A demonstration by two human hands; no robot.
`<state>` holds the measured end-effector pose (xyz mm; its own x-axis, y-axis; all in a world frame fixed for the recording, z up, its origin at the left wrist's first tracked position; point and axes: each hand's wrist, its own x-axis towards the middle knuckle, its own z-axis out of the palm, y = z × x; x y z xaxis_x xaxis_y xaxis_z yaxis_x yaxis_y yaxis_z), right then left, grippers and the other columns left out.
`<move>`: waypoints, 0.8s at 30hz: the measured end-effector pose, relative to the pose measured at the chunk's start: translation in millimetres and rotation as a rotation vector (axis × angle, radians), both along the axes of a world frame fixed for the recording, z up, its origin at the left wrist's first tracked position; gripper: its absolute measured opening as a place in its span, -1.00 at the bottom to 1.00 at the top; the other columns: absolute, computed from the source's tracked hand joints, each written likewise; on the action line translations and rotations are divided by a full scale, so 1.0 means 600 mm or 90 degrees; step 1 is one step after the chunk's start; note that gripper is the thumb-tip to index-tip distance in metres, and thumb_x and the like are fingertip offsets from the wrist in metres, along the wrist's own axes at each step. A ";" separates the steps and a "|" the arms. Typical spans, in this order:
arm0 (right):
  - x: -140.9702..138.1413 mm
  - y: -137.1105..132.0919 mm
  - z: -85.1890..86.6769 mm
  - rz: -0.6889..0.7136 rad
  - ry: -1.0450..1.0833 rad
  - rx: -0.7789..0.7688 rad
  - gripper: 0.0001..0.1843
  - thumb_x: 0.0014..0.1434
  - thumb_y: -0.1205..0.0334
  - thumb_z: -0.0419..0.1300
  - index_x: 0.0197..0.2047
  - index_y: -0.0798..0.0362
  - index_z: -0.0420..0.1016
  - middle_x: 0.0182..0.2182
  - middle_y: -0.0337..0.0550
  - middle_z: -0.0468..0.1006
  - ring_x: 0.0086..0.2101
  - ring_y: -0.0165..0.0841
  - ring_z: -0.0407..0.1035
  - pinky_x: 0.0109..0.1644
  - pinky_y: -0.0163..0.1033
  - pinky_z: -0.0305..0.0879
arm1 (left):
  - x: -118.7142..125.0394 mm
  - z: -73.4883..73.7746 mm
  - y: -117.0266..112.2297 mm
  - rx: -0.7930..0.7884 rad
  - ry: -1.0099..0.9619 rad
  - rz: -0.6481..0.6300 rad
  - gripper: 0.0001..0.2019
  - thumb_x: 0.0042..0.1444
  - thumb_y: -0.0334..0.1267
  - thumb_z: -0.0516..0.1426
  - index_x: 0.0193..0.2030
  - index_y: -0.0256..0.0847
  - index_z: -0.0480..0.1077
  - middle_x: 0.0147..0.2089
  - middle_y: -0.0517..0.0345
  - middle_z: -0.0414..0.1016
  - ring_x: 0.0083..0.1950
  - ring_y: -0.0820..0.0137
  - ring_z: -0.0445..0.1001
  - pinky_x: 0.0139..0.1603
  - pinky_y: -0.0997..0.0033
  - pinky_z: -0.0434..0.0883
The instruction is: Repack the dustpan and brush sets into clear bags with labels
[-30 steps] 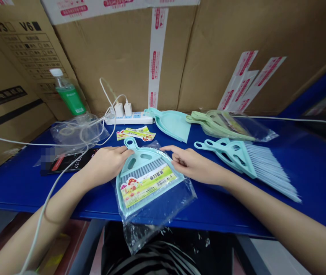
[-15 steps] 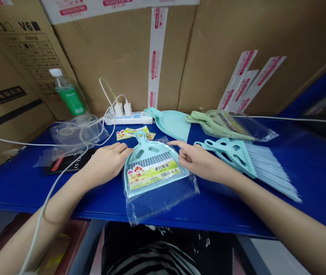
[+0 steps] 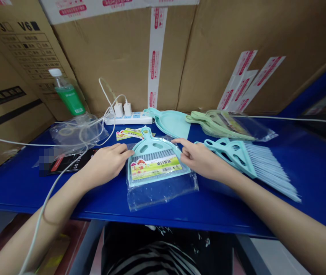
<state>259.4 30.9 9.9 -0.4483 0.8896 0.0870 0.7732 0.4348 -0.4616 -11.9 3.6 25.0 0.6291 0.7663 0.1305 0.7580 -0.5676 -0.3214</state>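
"How's the left hand (image 3: pixel 109 160) posed?"
"Forearm in from the lower left, fingers bent, thumb tip at the near-left edge of the bagged dustpan set (image 3: pixel 159 165); I can't tell whether its grip is closed on it"
"And the set?"
"Lying on the blue surface (image 3: pixel 99 200) between both hands, handle pointing away"
"The right hand (image 3: pixel 199 159)?"
"Index finger straight over the bag's upper right, others curled beside the edge; whether they pinch, I can't tell"

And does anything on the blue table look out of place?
Yes, on the left: a crumpled clear plastic bag has thin white cables looping across it, untidy beside the white power strip. Nothing looks spilled; the bagged turquoise dustpan-and-brush set seems undamaged.
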 end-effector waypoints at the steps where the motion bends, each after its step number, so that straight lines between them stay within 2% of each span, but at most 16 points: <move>1: 0.000 0.000 0.000 0.001 0.001 0.001 -0.40 0.04 0.43 -0.04 0.19 0.22 0.32 -0.72 -0.44 0.17 -0.64 -0.39 0.11 -0.37 -0.26 0.16 | 0.000 0.000 0.000 -0.003 0.000 0.002 -0.69 0.26 -0.39 -0.08 -0.01 -0.23 0.45 -0.20 -0.01 0.50 -0.21 0.27 0.51 -0.25 0.35 0.47; 10: 0.003 0.004 -0.005 0.024 0.015 -0.002 -0.41 0.04 0.41 -0.04 0.17 0.21 0.32 -0.73 -0.46 0.16 -0.65 -0.40 0.10 -0.44 -0.29 0.10 | 0.001 0.001 0.000 -0.010 0.002 0.002 -0.70 0.26 -0.39 -0.07 -0.03 -0.24 0.45 -0.20 0.00 0.52 -0.21 0.26 0.52 -0.25 0.33 0.48; 24: -0.002 0.001 0.001 0.009 -0.002 -0.038 -0.39 0.04 0.43 -0.04 0.20 0.29 0.30 -0.71 -0.43 0.19 -0.64 -0.40 0.08 -0.46 -0.27 0.07 | 0.001 0.002 0.000 -0.017 0.010 0.005 -0.71 0.27 -0.38 -0.08 -0.04 -0.27 0.44 -0.19 -0.01 0.54 -0.22 0.24 0.55 -0.24 0.29 0.49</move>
